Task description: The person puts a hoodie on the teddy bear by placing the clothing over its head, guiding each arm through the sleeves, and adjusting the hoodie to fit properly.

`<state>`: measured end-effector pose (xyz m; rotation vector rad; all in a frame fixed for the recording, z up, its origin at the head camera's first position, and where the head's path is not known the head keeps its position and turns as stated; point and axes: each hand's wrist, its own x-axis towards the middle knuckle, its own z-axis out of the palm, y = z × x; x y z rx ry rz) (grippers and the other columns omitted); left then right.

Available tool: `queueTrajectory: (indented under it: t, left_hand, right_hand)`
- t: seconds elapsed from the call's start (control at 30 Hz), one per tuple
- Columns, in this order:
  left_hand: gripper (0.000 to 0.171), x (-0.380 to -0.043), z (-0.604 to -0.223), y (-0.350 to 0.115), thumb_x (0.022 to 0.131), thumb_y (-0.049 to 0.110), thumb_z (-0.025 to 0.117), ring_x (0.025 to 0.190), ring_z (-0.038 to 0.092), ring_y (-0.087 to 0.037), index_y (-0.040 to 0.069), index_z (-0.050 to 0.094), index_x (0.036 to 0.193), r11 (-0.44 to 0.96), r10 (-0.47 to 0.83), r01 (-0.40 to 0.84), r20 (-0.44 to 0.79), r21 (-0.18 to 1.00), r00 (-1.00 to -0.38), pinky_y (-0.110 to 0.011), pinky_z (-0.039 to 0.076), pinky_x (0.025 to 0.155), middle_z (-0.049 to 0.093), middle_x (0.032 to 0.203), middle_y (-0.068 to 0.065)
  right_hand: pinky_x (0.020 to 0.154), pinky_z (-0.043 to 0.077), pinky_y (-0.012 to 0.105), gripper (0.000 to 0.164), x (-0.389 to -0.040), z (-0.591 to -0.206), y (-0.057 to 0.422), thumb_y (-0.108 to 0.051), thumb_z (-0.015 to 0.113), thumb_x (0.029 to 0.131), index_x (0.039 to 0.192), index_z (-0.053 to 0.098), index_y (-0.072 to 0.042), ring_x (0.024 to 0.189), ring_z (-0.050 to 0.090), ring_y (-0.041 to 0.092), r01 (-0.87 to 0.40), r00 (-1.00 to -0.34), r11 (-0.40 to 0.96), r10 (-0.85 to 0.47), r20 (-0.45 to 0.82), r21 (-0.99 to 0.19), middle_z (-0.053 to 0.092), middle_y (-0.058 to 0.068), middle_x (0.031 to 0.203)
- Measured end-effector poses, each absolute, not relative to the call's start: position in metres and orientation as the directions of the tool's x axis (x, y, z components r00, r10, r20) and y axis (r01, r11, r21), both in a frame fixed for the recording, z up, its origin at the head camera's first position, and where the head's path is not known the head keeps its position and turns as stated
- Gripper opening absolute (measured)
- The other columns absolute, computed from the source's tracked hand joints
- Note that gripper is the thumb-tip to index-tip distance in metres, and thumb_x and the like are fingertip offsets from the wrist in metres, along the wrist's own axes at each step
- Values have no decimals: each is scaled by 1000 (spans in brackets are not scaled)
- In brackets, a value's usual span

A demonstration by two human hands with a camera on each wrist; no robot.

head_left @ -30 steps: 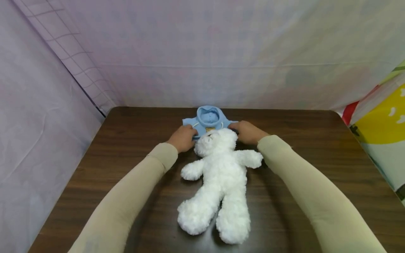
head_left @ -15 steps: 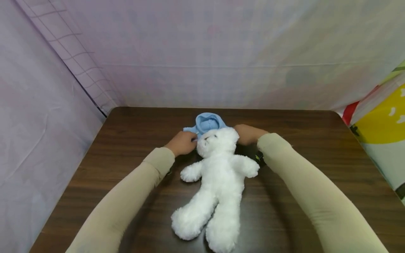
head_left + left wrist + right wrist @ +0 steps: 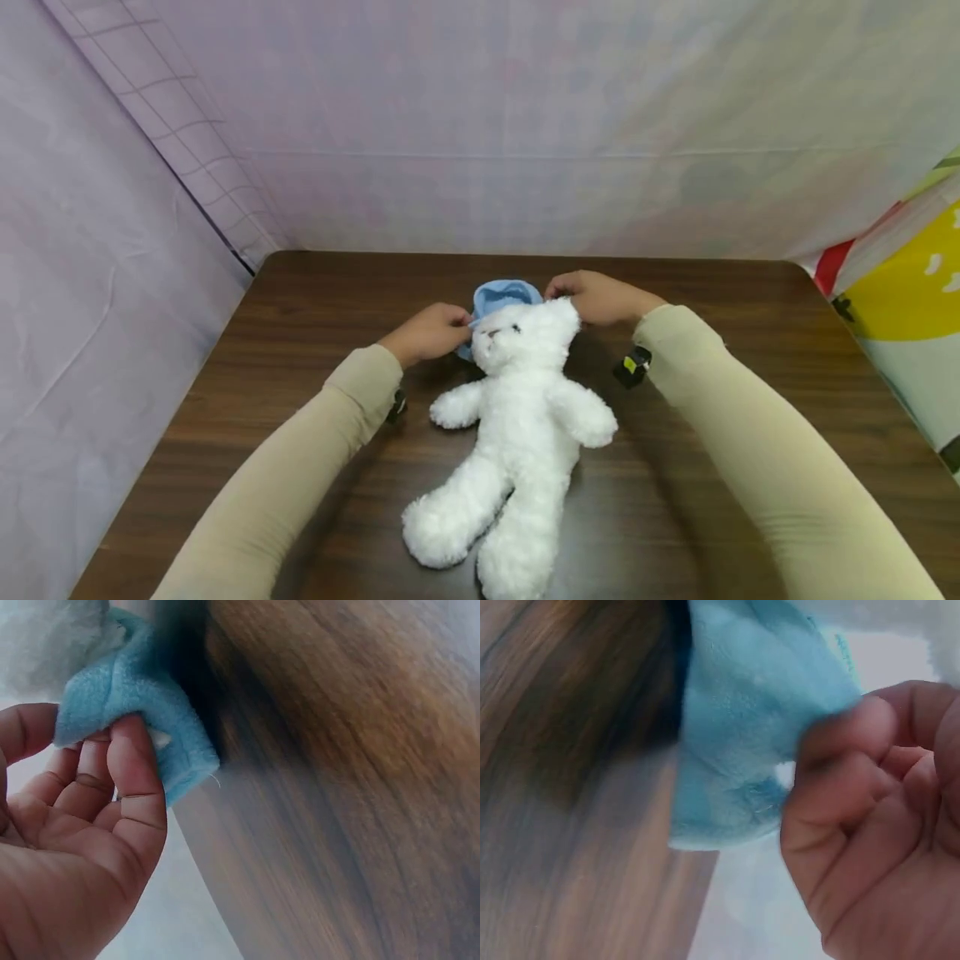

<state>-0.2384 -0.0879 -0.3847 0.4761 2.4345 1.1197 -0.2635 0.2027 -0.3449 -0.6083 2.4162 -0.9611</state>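
Note:
A white plush teddy bear (image 3: 525, 417) lies on its back on the table, head away from me and face turned to the left. Behind its head is a small light-blue hoodie (image 3: 506, 292), mostly hidden by the head. My left hand (image 3: 431, 333) pinches the hoodie's left side; the left wrist view shows thumb and fingers on the folded blue cloth (image 3: 135, 690). At the bear's right ear, my right hand (image 3: 600, 297) grips the other side. In the right wrist view, curled fingers hold the cloth's (image 3: 742, 735) edge, with the fabric hanging from them.
The dark wood table (image 3: 315, 308) ends close behind the hoodie, against a pale curtain (image 3: 480, 150). Another pale curtain (image 3: 90, 292) hangs along the left. Small dark devices, such as the black one (image 3: 632, 367), sit under both wrists.
The hoodie has come toward me and slid behind the bear's head, its front now covered. The bear's legs have shifted left and nearer. My right hand has lifted slightly.

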Motion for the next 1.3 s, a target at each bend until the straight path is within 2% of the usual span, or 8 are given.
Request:
queueTrajectory:
  t: [0.17, 0.33, 0.5, 0.6, 0.73, 0.93, 1.13, 1.3]
  left_hand:
    - [17, -239, -382, -87, 100, 17, 52, 68, 46, -18, 6, 65, 96, 579, 441, 57, -253, 814, -861, -34, 41, 65, 54, 79, -6]
    - [17, -237, -379, -86, 102, 20, 52, 74, 49, -19, 10, 65, 103, 558, 439, 13, -282, 830, -853, -42, 46, 73, 57, 87, -7]
    - [17, -234, -377, -83, 104, 23, 52, 88, 53, -26, 10, 63, 103, 516, 442, -13, -279, 857, -853, -49, 47, 84, 58, 95, -7]
    - [18, -231, -379, -80, 104, 22, 51, 91, 53, -28, 9, 63, 104, 478, 446, -16, -259, 878, -857, -51, 46, 86, 57, 97, -8]
    - [19, -228, -381, -78, 104, 20, 49, 93, 53, -24, 7, 63, 105, 427, 456, -19, -233, 904, -859, -53, 46, 91, 57, 99, -8]
    - [17, -224, -380, -77, 104, 20, 50, 94, 52, -25, 7, 62, 107, 399, 478, -2, -210, 917, -853, -48, 47, 89, 56, 100, -8]
    - [46, -217, -378, -78, 93, 25, 70, 104, 52, -25, 6, 51, 130, 482, 579, 165, -171, 861, -797, -41, 45, 87, 54, 118, -9]
    - [51, -209, -385, -73, 90, 32, 74, 93, 55, -19, 10, 49, 129, 576, 569, 282, -129, 768, -812, -39, 46, 79, 57, 112, -6]
  right_hand:
    - [75, 51, 50, 38, -261, -324, 208, -29, 34, 107, 129, 54, -4, 85, 57, 26, -187, -734, 662, -585, -345, -726, 56, 14, 117]
    - [89, 49, 51, 60, -252, -307, 212, -41, 59, 99, 144, 41, -6, 114, 54, 28, -209, -647, 693, -627, -433, -690, 44, 14, 143]
    - [97, 44, 50, 63, -239, -303, 210, -42, 68, 94, 142, 45, -9, 125, 50, 28, -330, -700, 742, -607, -375, -584, 47, 12, 142]
    - [94, 45, 49, 52, -232, -306, 205, -37, 66, 96, 136, 50, -7, 118, 54, 26, -380, -752, 762, -585, -304, -525, 55, 11, 133]
    - [76, 47, 43, 39, -224, -313, 199, -30, 65, 98, 127, 53, -7, 89, 58, 22, -385, -808, 789, -538, -238, -478, 63, 10, 109]
    - [55, 35, 34, 20, -210, -330, 192, -24, 64, 99, 103, 50, -10, 56, 42, 17, -362, -884, 837, -448, -133, -411, 48, 4, 68]
    - [50, 25, 31, 23, -199, -345, 189, -19, 64, 99, 87, 45, -12, 49, 30, 13, -424, -901, 859, -433, 33, -286, 34, 0, 58]
    - [55, 31, 34, 15, -195, -342, 193, -20, 59, 100, 92, 51, -10, 55, 37, 15, -425, -885, 841, -464, -44, -335, 44, 3, 67]
